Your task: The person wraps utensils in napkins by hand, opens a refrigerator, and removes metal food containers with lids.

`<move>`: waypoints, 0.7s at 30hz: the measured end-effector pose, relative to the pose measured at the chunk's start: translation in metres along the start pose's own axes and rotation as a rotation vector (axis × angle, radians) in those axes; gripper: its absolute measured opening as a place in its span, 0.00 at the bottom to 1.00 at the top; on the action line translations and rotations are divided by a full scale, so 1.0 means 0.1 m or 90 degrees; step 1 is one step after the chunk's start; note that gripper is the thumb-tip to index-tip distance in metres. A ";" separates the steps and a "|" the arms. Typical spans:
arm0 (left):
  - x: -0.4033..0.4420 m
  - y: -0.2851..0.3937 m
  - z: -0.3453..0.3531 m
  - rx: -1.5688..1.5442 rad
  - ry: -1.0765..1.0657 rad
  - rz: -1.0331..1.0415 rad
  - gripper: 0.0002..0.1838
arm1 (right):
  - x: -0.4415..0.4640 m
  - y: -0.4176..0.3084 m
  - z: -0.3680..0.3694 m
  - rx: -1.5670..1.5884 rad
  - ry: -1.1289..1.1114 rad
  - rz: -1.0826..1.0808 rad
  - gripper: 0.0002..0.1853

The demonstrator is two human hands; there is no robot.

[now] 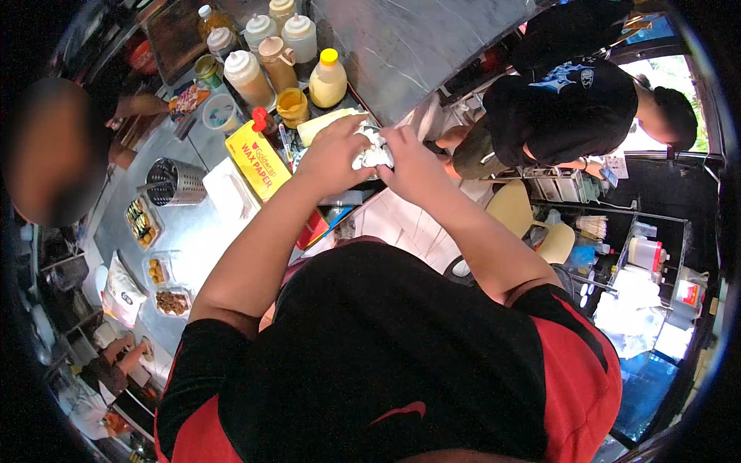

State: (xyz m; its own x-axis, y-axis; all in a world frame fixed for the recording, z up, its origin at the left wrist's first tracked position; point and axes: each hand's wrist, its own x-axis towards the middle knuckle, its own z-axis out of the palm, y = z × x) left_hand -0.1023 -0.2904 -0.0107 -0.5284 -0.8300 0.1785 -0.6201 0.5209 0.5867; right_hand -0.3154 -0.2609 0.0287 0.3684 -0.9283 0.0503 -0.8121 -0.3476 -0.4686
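My left hand [333, 160] and my right hand [409, 160] meet over the edge of a dark tray. Between their fingers is a crumpled white wad [373, 151], either paper or thin plastic; I cannot tell which. Both hands are curled on it, one from each side. Just behind my left hand lies a pale yellow, folded-looking item [320, 125]. A yellow wax paper box [258, 162] stands left of my left forearm, with a pen [285, 145] beside it. An open jar of mustard-coloured sauce [292, 106] is beyond my left hand.
Several squeeze bottles [299, 38] and a yellow-capped bottle [328, 79] stand at the back. On the left counter are a perforated metal cylinder [176, 184] and food trays [171, 301]. A person in a black shirt [575, 108] is at right; others are at left.
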 end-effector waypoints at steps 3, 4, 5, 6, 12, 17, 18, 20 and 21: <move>-0.09 0.11 -0.10 -0.001 0.034 -0.007 0.22 | -0.03 0.03 -0.07 -0.001 -0.022 0.033 0.17; -0.10 0.12 -0.10 0.012 0.028 -0.007 0.21 | -0.03 0.11 0.01 0.012 -0.033 0.022 0.16; -0.10 0.13 -0.09 0.025 0.022 -0.006 0.20 | -0.05 0.18 0.09 0.024 -0.044 0.010 0.16; -0.10 0.14 -0.07 0.037 0.016 -0.007 0.19 | -0.07 0.20 0.15 0.039 -0.025 0.005 0.14; -0.11 0.07 0.05 0.048 0.027 0.006 0.14 | -0.07 0.20 0.35 0.100 0.019 0.048 0.12; -0.13 0.11 0.17 0.088 0.077 -0.018 0.13 | -0.01 0.23 0.23 0.178 -0.011 0.057 0.13; -0.14 0.15 0.16 0.067 0.099 -0.022 0.13 | 0.00 0.22 0.14 0.177 -0.030 0.066 0.14; -0.15 0.20 0.10 0.045 0.157 -0.050 0.20 | 0.01 0.22 0.00 0.176 -0.067 0.084 0.16; -0.14 0.25 0.06 0.051 0.190 -0.079 0.22 | 0.01 0.24 0.00 0.171 -0.064 0.085 0.18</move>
State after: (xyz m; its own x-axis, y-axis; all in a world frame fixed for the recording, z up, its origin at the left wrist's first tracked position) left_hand -0.1141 -0.2649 -0.0035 -0.2598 -0.9039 0.3397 -0.7186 0.4160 0.5572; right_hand -0.3342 -0.2705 0.0175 0.3197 -0.9413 -0.1083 -0.7123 -0.1634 -0.6826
